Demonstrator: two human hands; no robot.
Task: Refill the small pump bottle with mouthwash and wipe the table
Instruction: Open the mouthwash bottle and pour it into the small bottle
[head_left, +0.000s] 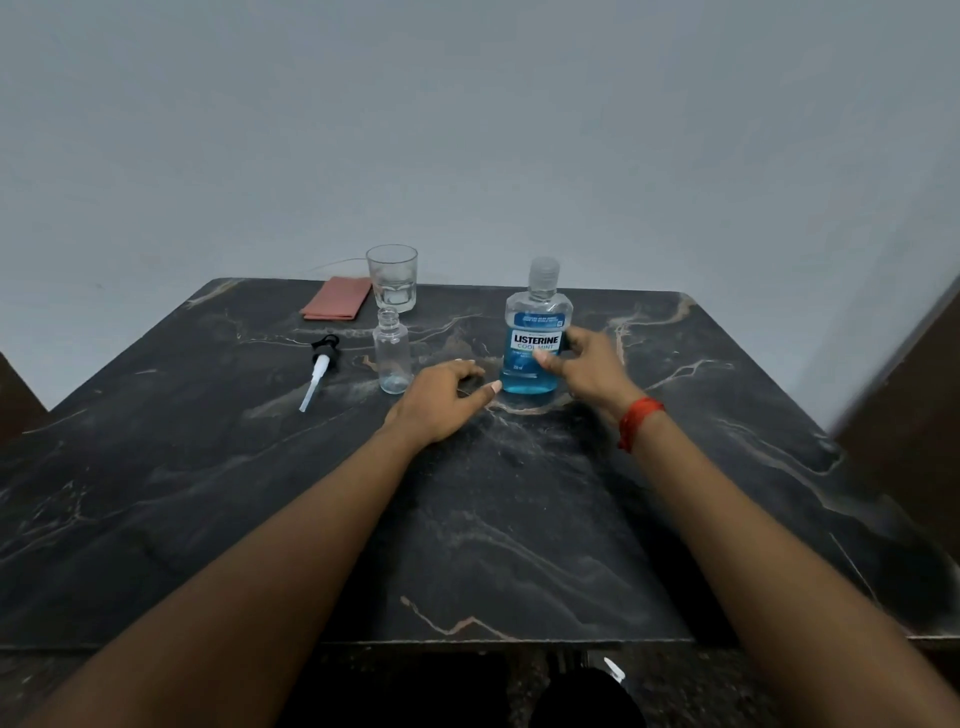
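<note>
Two bottles stand upright: the mouthwash bottle (536, 318), its label "LISTERINE COOL MINT" facing you, and left of it the small pump bottle (393, 358), open neck up. Your right hand (587, 370) grips the mouthwash bottle; your left hand (436, 400), just left of it, lies relaxed and holds nothing.

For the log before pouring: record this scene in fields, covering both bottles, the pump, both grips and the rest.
mouthwash bottle: upright, capped, blue liquid low
small bottle: upright, open, looks empty
pump: lying on table, left of small bottle
right grip: hand holds mouthwash bottle
left grip: hand rests open on table, between the bottles
behind: glass, folded cloth
</note>
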